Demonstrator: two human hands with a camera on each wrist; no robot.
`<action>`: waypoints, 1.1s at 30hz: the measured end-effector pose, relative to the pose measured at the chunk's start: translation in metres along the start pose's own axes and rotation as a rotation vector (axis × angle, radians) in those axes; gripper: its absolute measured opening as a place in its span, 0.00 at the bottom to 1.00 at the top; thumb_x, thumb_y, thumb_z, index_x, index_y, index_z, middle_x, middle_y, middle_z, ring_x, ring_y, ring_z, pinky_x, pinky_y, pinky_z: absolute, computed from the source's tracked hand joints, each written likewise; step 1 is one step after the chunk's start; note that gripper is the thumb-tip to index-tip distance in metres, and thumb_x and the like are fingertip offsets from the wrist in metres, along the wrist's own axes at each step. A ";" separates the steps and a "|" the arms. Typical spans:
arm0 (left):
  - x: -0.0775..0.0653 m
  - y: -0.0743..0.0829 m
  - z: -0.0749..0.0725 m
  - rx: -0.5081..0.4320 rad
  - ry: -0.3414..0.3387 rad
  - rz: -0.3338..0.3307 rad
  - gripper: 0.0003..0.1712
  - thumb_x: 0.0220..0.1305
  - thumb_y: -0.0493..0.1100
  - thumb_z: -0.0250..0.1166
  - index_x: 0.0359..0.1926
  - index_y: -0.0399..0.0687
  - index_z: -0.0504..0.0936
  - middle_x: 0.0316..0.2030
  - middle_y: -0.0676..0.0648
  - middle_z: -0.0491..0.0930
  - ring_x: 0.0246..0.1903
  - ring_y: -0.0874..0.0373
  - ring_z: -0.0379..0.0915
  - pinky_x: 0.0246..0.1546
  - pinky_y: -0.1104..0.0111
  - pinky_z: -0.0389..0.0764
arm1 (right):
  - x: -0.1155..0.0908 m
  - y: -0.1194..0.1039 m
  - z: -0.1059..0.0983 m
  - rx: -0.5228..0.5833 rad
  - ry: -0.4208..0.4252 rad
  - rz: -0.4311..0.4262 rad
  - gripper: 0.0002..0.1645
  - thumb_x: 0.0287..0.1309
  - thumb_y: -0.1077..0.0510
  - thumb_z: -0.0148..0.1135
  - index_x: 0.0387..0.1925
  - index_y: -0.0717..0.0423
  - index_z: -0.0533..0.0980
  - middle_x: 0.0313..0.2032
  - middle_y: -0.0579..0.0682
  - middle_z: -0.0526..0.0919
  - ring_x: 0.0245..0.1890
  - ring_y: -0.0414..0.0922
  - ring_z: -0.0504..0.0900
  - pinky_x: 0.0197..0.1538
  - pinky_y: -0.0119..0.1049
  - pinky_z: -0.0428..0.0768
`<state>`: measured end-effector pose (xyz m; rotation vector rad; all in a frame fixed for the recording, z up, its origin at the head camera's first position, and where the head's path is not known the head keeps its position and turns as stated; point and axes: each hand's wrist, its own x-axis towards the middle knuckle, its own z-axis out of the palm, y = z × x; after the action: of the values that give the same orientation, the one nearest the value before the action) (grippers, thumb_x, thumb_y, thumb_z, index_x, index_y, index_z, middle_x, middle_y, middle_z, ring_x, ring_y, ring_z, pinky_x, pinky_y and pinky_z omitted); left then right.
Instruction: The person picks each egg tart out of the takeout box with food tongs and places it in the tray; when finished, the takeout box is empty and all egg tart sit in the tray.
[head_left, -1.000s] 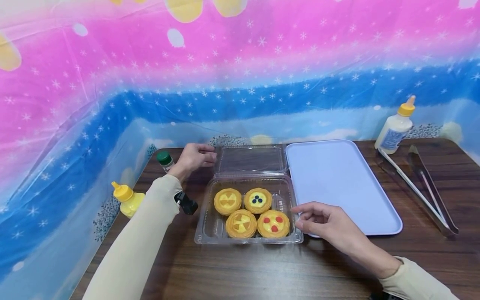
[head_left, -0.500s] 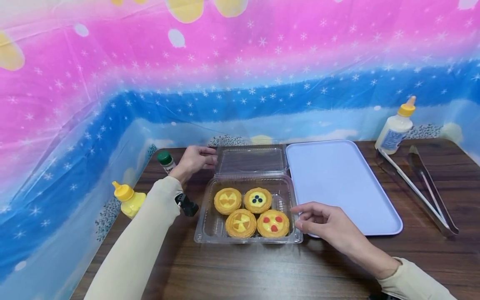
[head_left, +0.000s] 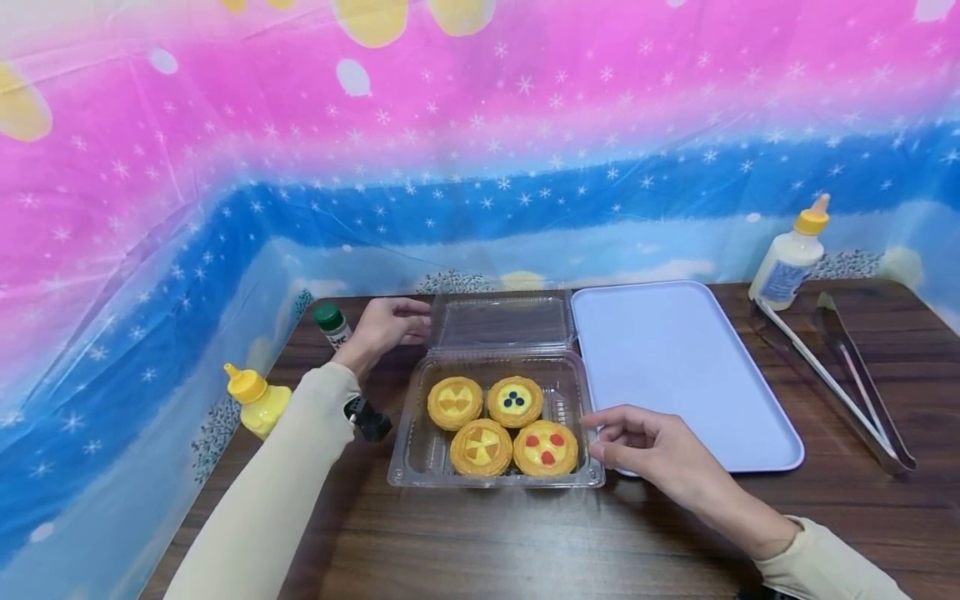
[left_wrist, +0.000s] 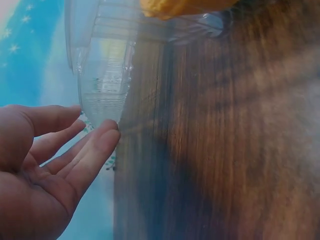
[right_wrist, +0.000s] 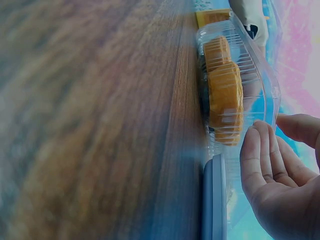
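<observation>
A clear plastic clamshell box [head_left: 417, 454] stands open on the brown wooden table [head_left: 480, 542], its lid [head_left: 502, 321] laid back flat. Inside sit several yellow tarts: two with brown wedges [head_left: 455, 402], one with blue dots [head_left: 515, 401], one with red dots [head_left: 545, 447]. My left hand [head_left: 386, 323] is at the lid's left edge; in the left wrist view its straight fingers [left_wrist: 95, 150] reach the lid's corner [left_wrist: 102, 90]. My right hand [head_left: 645, 446] lies relaxed at the box's right rim, and its fingertips [right_wrist: 252, 145] are right by the box wall [right_wrist: 260, 75].
A pale blue tray [head_left: 675, 367] lies right of the box. Metal tongs [head_left: 847, 375] and a white glue bottle [head_left: 791, 258] are at the far right. A yellow squeeze bottle [head_left: 255, 400] and a green-capped bottle [head_left: 330, 321] stand at the left. A starry plastic backdrop surrounds the table.
My left hand has eased slightly down and back along the lid's left edge. The right hand and the box stay as they were.
</observation>
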<state>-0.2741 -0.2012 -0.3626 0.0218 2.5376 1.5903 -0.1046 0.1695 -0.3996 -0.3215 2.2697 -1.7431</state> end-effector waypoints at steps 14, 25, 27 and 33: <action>-0.040 0.002 -0.006 0.035 0.013 0.031 0.20 0.65 0.41 0.66 0.56 0.40 0.79 0.48 0.37 0.81 0.42 0.45 0.82 0.45 0.55 0.81 | 0.000 0.000 0.001 0.007 0.005 0.018 0.24 0.56 0.48 0.70 0.53 0.50 0.79 0.37 0.55 0.82 0.36 0.48 0.83 0.38 0.39 0.81; -0.067 -0.007 -0.003 -0.142 -0.085 0.045 0.21 0.62 0.40 0.68 0.54 0.35 0.77 0.43 0.36 0.83 0.40 0.46 0.83 0.44 0.54 0.82 | 0.001 -0.001 -0.001 0.011 -0.018 0.021 0.25 0.57 0.47 0.69 0.54 0.51 0.78 0.38 0.55 0.82 0.36 0.49 0.82 0.38 0.40 0.81; -0.070 -0.010 -0.003 -0.174 -0.100 0.042 0.20 0.62 0.39 0.68 0.53 0.34 0.78 0.43 0.37 0.84 0.40 0.47 0.83 0.44 0.55 0.82 | 0.001 -0.001 -0.001 0.018 -0.019 0.023 0.25 0.57 0.47 0.69 0.54 0.51 0.78 0.38 0.56 0.82 0.37 0.50 0.83 0.38 0.40 0.82; -0.073 -0.020 0.002 -0.237 -0.125 0.045 0.22 0.60 0.37 0.69 0.55 0.33 0.77 0.45 0.35 0.82 0.43 0.45 0.82 0.44 0.57 0.82 | 0.002 0.000 -0.003 0.031 -0.026 0.023 0.26 0.56 0.48 0.69 0.55 0.52 0.78 0.39 0.56 0.82 0.37 0.50 0.83 0.39 0.41 0.82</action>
<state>-0.2007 -0.2150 -0.3728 0.1472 2.2570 1.8350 -0.1075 0.1712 -0.3988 -0.3093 2.2179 -1.7507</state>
